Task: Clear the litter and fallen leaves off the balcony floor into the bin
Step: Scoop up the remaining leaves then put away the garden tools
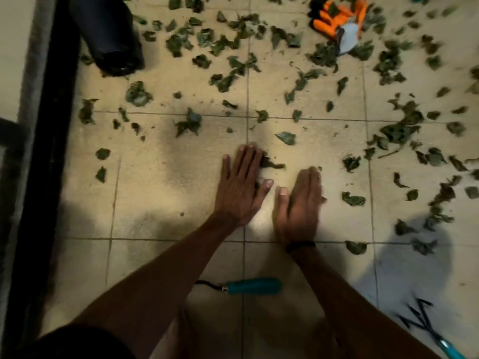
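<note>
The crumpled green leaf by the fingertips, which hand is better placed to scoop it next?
Probably the left hand: its fingers already touch the crumpled green leaf, while the right hand lies apart, nearer.

Dim, yellowish light; soft shadows pool on the floor left and near right. Far-right leaves smear with motion blur, edges bend.

A home balcony: pale tiled floor strewn with green leaves, a dark threshold rail at left, orange garden gloves far right.
</note>
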Tool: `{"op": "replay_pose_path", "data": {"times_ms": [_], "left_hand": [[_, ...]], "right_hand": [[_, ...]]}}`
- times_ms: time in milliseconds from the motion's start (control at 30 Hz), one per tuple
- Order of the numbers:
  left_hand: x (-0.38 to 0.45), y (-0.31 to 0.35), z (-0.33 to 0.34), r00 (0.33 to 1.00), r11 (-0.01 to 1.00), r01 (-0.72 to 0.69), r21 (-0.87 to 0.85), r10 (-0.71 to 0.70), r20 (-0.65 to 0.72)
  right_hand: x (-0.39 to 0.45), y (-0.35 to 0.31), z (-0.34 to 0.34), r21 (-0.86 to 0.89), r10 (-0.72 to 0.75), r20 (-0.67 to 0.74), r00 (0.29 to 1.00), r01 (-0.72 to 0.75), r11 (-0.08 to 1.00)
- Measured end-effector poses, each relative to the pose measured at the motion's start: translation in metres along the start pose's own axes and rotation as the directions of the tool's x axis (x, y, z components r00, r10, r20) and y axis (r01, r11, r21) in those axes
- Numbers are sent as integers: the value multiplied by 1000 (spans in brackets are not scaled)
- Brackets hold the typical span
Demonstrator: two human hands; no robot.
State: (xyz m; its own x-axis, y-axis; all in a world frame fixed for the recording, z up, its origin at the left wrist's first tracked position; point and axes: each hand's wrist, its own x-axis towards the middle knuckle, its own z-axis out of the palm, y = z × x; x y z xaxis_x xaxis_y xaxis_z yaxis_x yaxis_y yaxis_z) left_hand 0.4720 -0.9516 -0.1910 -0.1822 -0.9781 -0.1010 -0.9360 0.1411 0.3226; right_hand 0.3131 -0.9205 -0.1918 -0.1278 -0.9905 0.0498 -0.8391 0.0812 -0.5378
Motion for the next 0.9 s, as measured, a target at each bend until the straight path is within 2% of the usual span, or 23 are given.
{"op": "replay_pose_path", "data": {"times_ms": [67,133,167,233,267,333,367,400,433,467,533,600,667,700,767,833,900], "left_hand": [[9,12,4,995,994,-95,-49,95,-1],[16,7,-4,997,994,-66,-85,63,-40],[16,-1,-9,998,996,-35,-81,31,-46],[5,-16,-17,999,998,-27,-62,26,-24],[-4,-22,-21,998,997,-60,-55,60,-7],[-19,-20,-20,990,990,-133,-39,135,43],[-24,-14,-16,987,989,-146,-11,147,58],[-26,-6,-10,988,990,-141,26,140,65],[-22,2,-4,990,990,-128,55,124,69],[-13,14,3,990,990,-125,66,120,72],[10,41,16,984,984,-169,60,165,73],[32,70,25,958,959,-276,60,270,98],[48,93,30,912,914,-402,51,396,107],[53,101,28,900,903,-429,35,424,99],[60,101,23,925,927,-374,-16,374,61],[67,90,15,970,970,-241,-18,241,15],[74,71,10,995,995,-95,-8,95,-13]], "right_hand": [[13,-12,-3,125,-93,36,995,88,988],[28,-12,-17,92,-130,-10,991,130,987],[32,-2,-28,46,-87,-50,995,89,995],[35,36,-54,-60,110,-150,983,-120,991],[35,63,-67,-99,237,-209,949,-261,960],[27,117,-94,-115,485,-300,822,-536,836],[21,138,-105,-89,576,-303,759,-624,776],[15,150,-112,-57,626,-284,727,-664,746],[9,154,-115,-35,631,-255,732,-660,751],[4,154,-114,-40,596,-229,769,-620,784],[1,139,-102,-98,454,-147,879,-470,877],[7,115,-86,-82,285,-58,957,-289,954],[14,94,-76,-38,133,-42,990,-135,990],[16,89,-75,-20,110,-79,991,-112,994],[13,93,-80,4,223,-201,954,-227,974],[0,112,-90,26,423,-317,849,-438,899],[-16,143,-103,49,571,-366,735,-597,800]]}}
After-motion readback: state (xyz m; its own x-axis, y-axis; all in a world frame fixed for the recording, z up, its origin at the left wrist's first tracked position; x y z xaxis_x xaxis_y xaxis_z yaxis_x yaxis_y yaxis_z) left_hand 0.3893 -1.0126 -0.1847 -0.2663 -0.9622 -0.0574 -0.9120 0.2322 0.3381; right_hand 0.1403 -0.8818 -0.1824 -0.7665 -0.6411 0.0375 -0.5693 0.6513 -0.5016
